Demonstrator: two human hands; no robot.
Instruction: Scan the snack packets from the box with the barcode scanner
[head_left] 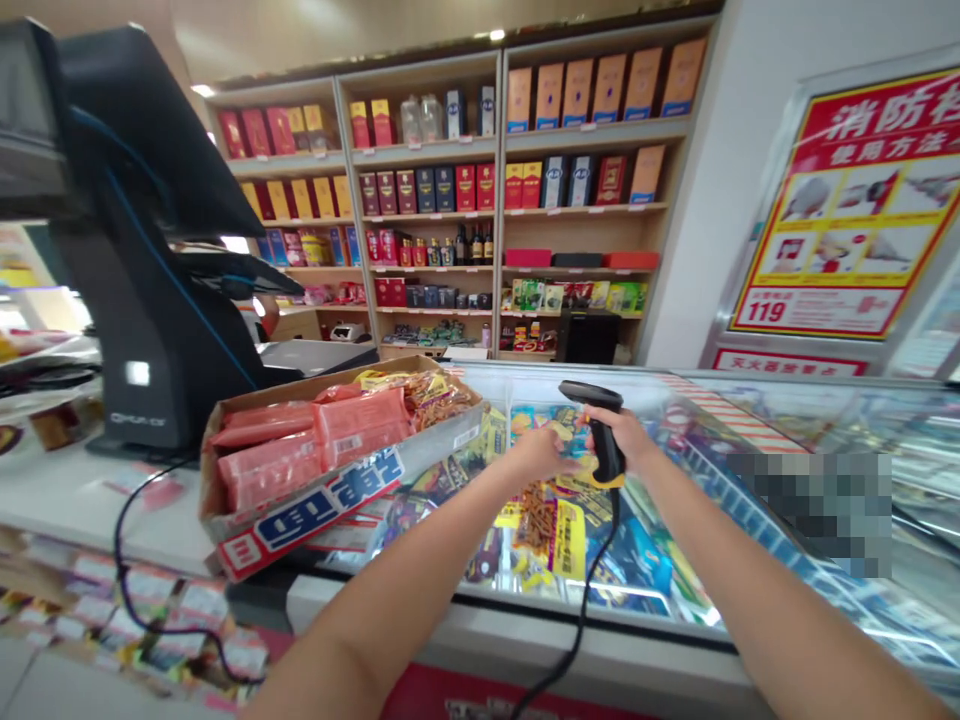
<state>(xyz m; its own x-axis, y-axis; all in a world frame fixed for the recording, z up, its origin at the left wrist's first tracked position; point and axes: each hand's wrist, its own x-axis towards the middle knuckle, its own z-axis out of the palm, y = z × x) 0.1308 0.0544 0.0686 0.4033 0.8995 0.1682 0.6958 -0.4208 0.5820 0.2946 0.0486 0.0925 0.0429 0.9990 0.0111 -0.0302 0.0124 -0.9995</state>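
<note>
A black barcode scanner (609,450) stands upright in my right hand (628,438), whose fingers wrap its grip. Its head tilts towards the left, and a black cable runs from its base down to the counter's front. My left hand (538,455) is just left of the scanner with curled fingers. These fingers close at the upper end of a yellow and clear snack bag (551,530) filled with brown sticks. The bag is over the glass-topped counter (525,598); whether it touches the glass I cannot tell. My left fingertips are partly hidden.
An open cardboard box (251,535) with pink packets (360,425) and more snack bags stands at left. Behind it rises a black checkout terminal (161,300). Colourful packages show beneath the glass. Shelves (424,218) of boxes and bottles line the back wall; a red poster (851,200) hangs right.
</note>
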